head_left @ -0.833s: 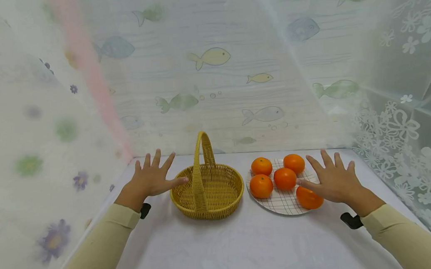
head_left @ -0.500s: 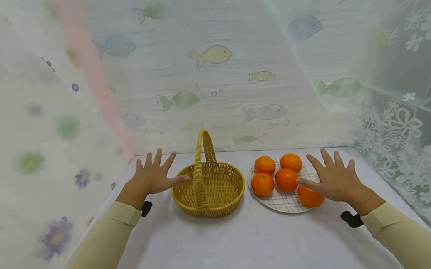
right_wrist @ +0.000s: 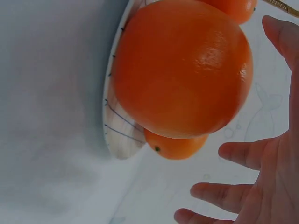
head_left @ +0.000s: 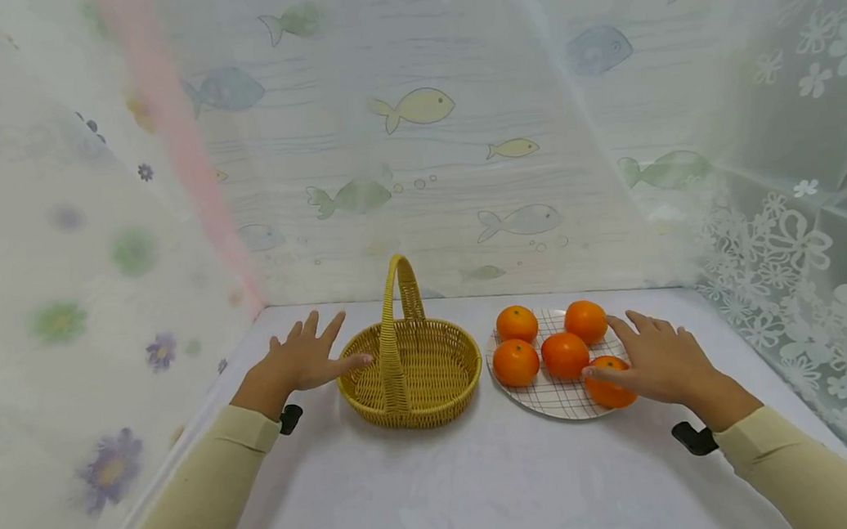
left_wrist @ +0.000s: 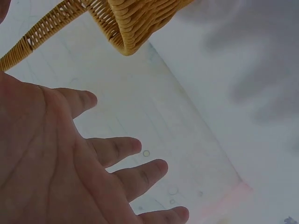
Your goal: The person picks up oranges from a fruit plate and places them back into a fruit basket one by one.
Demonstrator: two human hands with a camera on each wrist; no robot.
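In the head view a yellow wicker basket (head_left: 430,362) with a tall arched handle stands mid-table. My left hand (head_left: 298,365) hovers at its left side, fingers spread and thumb by the rim; nothing is in the palm (left_wrist: 51,158). To the right, a white checked plate (head_left: 551,399) bears several oranges. Over its right edge is my right hand (head_left: 662,362), thumb partly in front of the nearest orange (head_left: 607,384). The right wrist view has that orange (right_wrist: 182,70) large beside my loosely spread fingers (right_wrist: 229,196), with a gap between.
A white cloth (head_left: 439,493) covers the table. Behind it hangs a pale sheet (head_left: 422,240) printed with fish. Flowered sheeting (head_left: 106,360) closes off the left side, and lacy translucent sheeting (head_left: 794,296) the right.
Both hands have tipped lower, their fingers now less raised. My right hand uncovers more of the nearest orange. The orange at the plate's back right has shifted slightly to the right.
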